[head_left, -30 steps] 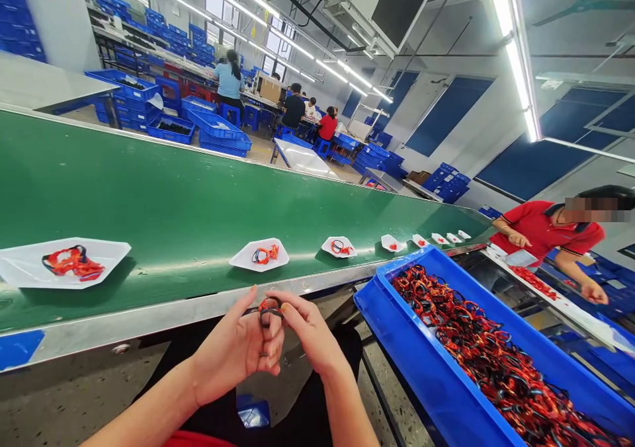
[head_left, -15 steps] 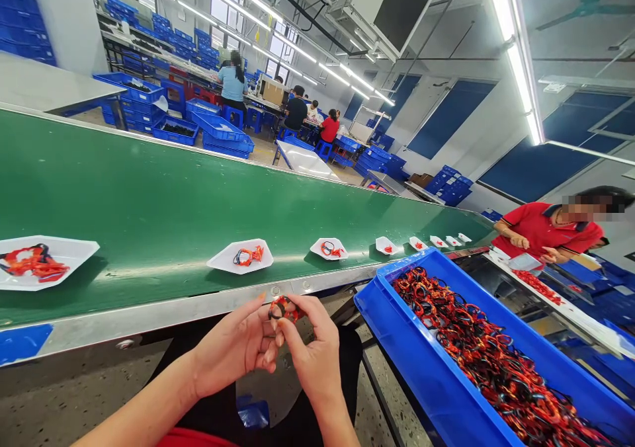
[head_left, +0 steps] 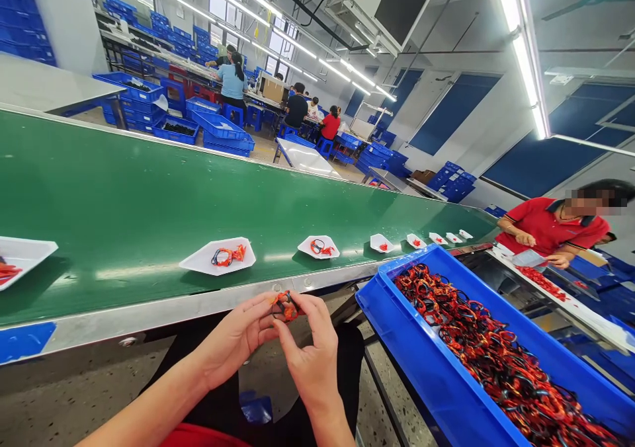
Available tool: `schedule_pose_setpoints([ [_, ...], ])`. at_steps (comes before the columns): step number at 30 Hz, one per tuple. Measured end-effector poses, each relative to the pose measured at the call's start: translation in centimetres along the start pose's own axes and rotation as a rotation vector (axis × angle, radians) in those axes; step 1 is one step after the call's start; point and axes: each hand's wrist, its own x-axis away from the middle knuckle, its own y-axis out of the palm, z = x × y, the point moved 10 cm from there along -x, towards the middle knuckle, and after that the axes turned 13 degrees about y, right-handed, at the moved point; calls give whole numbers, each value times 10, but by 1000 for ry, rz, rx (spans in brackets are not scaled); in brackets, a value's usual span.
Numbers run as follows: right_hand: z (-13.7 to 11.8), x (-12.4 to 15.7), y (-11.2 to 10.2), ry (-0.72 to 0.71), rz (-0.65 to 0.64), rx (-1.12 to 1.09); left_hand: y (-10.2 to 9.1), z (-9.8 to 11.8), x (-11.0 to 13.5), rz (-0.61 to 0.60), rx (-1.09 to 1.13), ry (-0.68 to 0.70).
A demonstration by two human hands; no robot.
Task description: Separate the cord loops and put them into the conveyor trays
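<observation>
Seemingly adjusting, the left hand [head_left: 233, 342] and right hand [head_left: 312, 349] pinch a small, looped red-and-black cord bundle [head_left: 288, 311] (fingers clamped on it); the next move likely calls for steadiness.

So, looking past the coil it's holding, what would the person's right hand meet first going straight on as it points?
Most likely the metal rail along the near edge of the green belt, which lies beyond the right hand and its coil; depth is unclear, so the hand might pass over it.
</observation>
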Motion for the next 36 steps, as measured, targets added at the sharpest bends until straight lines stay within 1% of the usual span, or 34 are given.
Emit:
schedule_pose_setpoints([
  [3,-2,2,1,-30,20,32,-2,-2,0,17,5,-17],
  [7,-1,2,0,-22,49,58,-5,-5,-1,37,6,-32],
  [12,5,1,1,61,50,53,-9,-10,-1,58,9,-50],
  [15,11,0,0,134,50,-21,-5,-10,-1,14,8,-45],
  [16,16,-1,0,186,42,-78,-3,-10,-1,-1,5,-46],
  [18,32,-1,2,338,12,-252,-1,-10,0,-15,-7,-55],
  [21,60,5,12,606,-36,-598,-1,-10,1,-5,-34,-62],
  [23,71,10,20,727,-61,-821,0,-10,1,-5,-50,-60],
  [26,78,16,32,831,-96,-1080,1,-11,2,-6,-75,-59],
  [29,84,24,46,972,-136,-1273,-2,-9,1,6,-142,-24],
  [31,85,29,54,1050,-161,-1389,-5,-1,-1,24,-236,52],
  [33,84,32,61,1090,-188,-1494,-8,9,-2,40,-361,145],
  [36,80,35,68,1125,-221,-1610,-6,19,-2,8,-546,249],
])
